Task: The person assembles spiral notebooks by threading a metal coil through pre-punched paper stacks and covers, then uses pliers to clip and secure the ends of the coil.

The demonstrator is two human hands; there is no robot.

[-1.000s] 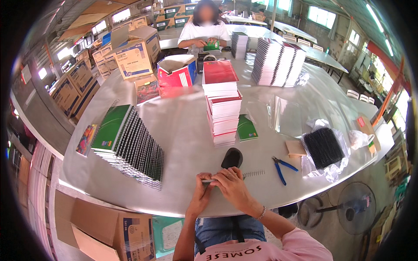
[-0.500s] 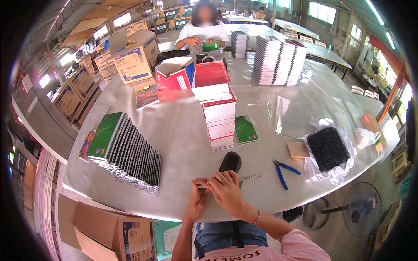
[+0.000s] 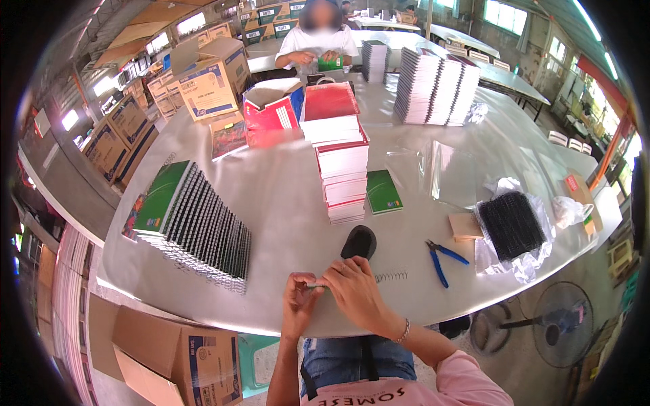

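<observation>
At the table's near edge my left hand (image 3: 299, 303) is closed on a thin green-covered notebook (image 3: 315, 285), of which only a sliver shows. My right hand (image 3: 353, 289) meets it with curled fingers on the same edge and hides most of the notebook. A loose dark spiral coil (image 3: 391, 276) sticks out to the right from under the right hand. Just beyond the fingers lies a dark oval pad (image 3: 359, 242). Blue-handled cutting pliers (image 3: 444, 262), spread, rest to the right.
Coil-bound green notebooks (image 3: 196, 227) lean in a stack at left. Red-covered books (image 3: 342, 176) pile up in the middle beside a green notebook (image 3: 384, 191). Black coils (image 3: 511, 225) lie on crumpled wrapping at right, near a wooden block (image 3: 465, 227). Another person (image 3: 318, 47) works across the table.
My left hand has shifted slightly left, its fingers raised on the notebook's edge. The right hand stays close by. The whole view has tilted a little, moving the table upward.
</observation>
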